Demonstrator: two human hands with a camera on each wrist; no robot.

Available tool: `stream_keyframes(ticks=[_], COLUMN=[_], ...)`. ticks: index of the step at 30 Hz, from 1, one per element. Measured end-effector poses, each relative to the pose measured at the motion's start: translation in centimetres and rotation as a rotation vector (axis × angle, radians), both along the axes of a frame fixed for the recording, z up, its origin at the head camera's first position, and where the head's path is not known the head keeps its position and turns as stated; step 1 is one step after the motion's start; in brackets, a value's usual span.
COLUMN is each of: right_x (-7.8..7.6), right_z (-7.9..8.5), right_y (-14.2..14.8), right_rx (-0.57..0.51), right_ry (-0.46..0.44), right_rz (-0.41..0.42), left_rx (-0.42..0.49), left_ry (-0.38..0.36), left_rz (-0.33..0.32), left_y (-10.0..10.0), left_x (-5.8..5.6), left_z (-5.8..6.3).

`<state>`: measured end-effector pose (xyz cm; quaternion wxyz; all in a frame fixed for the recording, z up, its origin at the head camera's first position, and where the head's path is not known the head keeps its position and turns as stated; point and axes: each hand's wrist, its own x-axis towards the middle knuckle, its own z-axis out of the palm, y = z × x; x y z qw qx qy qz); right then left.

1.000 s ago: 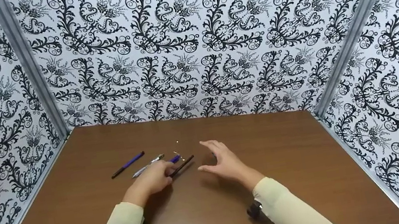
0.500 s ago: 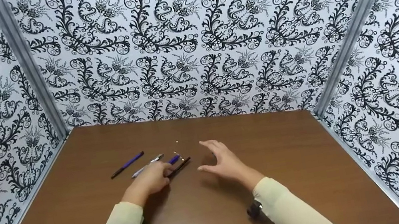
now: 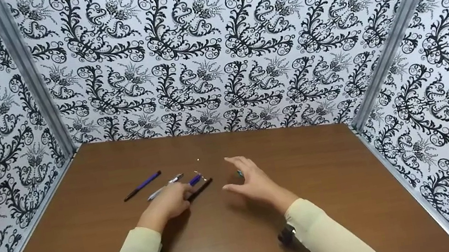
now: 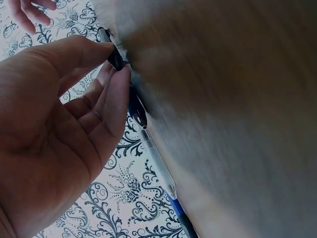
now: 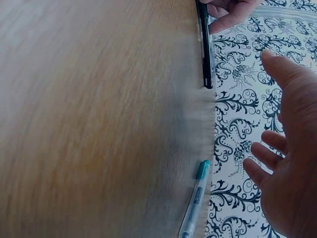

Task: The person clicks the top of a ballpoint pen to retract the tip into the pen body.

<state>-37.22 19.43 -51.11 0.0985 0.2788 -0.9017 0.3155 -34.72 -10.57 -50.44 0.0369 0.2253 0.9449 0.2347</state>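
In the head view my left hand [image 3: 169,201] pinches a black pen [image 3: 202,189] between thumb and fingers, low over the table. The left wrist view shows the same grip on that pen [image 4: 115,58]. Beside the fingers lies a purple-blue pen [image 3: 195,179], partly hidden by the hand. A white and silver pen [image 3: 176,178] sticks out behind it. Farther left is a blue pen with black ends [image 3: 143,185]. My right hand [image 3: 257,184] hovers with thumb and fingers spread, holding nothing. Near it, a clear pen with a teal end [image 5: 195,201] lies on the table.
The brown table [image 3: 303,158] is enclosed by patterned walls [image 3: 205,65] at the back and both sides, with grey metal posts at the corners. Small bright specks [image 3: 198,159] show behind the pens. A dark object [image 3: 287,235] sits under the right sleeve.
The black pen in my left hand has dropped slightly and shifted a little left, closer to the tabletop. My right hand stays nearly still, and slightly more of the teal end shows behind it.
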Motion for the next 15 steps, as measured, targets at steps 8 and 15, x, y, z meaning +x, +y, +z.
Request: stream_keyframes(ticks=[8,15], right_x=[-0.1,-0.19], right_z=[-0.14,-0.28], right_y=[0.11,0.18], right_rx=[0.006,0.008], right_ry=[-0.009,-0.013], right_rz=[-0.006,-0.009], left_rx=[-0.005,0.008], left_ry=[0.006,0.014], left_rz=[0.024,0.03], left_y=[0.05,0.05], left_x=[-0.1,-0.04], left_z=[-0.21,-0.21])
